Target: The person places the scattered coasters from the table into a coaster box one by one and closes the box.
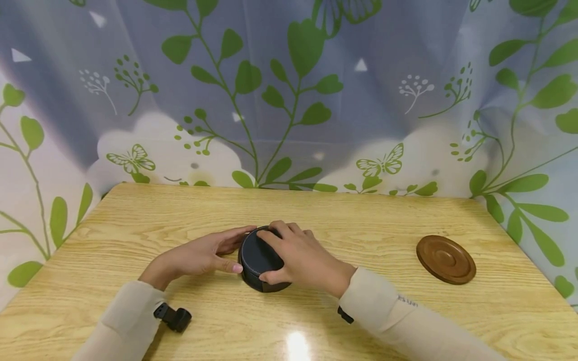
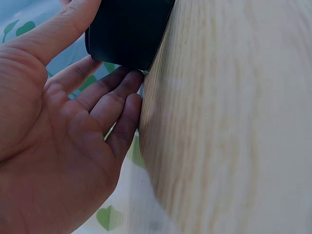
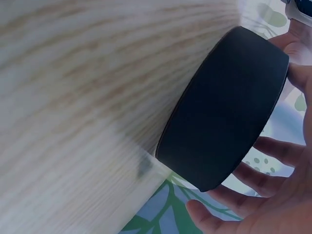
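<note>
A low, round black case (image 1: 261,255) with a stitched rim sits on the wooden table. Over its top lies my right hand (image 1: 300,255), gripping it with the thumb at the near edge and the fingers spread towards the far edge. My left hand (image 1: 198,255) is at the left side of the case, its fingers fairly straight and reaching behind it, the thumb close to its front. Both wrist views show the smooth dark side wall of the case (image 3: 224,107). Whatever may be inside the case is hidden.
A round brown wooden coaster or lid (image 1: 446,259) with ringed grooves lies to the right on the table (image 1: 361,220). Behind the table hangs a blue and white curtain (image 1: 280,100) with green leaves and butterflies. Black straps (image 1: 173,317) show at the cuffs.
</note>
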`<action>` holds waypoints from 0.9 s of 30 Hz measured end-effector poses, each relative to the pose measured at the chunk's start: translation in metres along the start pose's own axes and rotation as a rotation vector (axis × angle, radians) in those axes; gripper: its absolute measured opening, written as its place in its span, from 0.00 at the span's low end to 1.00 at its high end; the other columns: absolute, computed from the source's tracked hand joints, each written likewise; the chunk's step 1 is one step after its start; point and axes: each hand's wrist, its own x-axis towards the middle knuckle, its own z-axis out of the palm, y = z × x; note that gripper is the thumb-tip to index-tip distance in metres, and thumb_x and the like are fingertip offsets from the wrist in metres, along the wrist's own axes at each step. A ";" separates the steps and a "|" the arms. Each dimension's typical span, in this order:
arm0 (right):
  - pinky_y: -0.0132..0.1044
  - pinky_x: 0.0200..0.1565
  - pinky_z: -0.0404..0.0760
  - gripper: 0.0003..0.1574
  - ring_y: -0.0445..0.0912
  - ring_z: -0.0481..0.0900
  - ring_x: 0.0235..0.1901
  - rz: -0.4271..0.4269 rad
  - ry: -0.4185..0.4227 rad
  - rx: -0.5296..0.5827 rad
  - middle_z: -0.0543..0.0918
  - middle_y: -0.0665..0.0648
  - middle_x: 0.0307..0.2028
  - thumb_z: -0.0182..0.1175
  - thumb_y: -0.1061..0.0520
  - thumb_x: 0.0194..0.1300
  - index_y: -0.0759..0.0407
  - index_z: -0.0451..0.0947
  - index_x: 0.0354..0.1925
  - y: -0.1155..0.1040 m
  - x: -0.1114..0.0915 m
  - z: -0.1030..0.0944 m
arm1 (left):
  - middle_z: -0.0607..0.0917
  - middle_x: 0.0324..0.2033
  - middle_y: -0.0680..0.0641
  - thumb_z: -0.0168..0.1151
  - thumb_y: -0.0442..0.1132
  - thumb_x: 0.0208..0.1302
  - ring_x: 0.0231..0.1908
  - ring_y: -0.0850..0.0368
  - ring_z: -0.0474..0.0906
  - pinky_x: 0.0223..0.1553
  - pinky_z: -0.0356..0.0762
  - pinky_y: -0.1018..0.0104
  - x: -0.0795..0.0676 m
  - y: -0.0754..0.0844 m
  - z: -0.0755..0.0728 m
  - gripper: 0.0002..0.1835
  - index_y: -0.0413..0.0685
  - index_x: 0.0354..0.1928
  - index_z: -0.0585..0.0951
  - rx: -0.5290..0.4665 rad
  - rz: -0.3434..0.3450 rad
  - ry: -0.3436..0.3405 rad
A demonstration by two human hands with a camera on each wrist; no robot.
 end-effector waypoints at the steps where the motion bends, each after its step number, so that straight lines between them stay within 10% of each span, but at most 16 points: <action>1: 0.67 0.63 0.76 0.52 0.61 0.68 0.73 0.000 0.002 -0.002 0.65 0.62 0.76 0.66 0.31 0.69 0.50 0.64 0.80 0.000 0.000 0.001 | 0.53 0.83 0.39 0.67 0.45 0.73 0.82 0.35 0.49 0.77 0.57 0.33 0.000 0.000 0.000 0.50 0.53 0.86 0.47 0.001 0.001 0.000; 27: 0.69 0.63 0.75 0.53 0.62 0.70 0.73 0.027 0.021 0.001 0.65 0.63 0.77 0.66 0.29 0.68 0.51 0.64 0.79 0.001 -0.005 0.003 | 0.53 0.83 0.39 0.68 0.45 0.72 0.82 0.35 0.50 0.77 0.56 0.33 0.000 0.001 0.000 0.50 0.52 0.86 0.48 0.010 0.001 0.007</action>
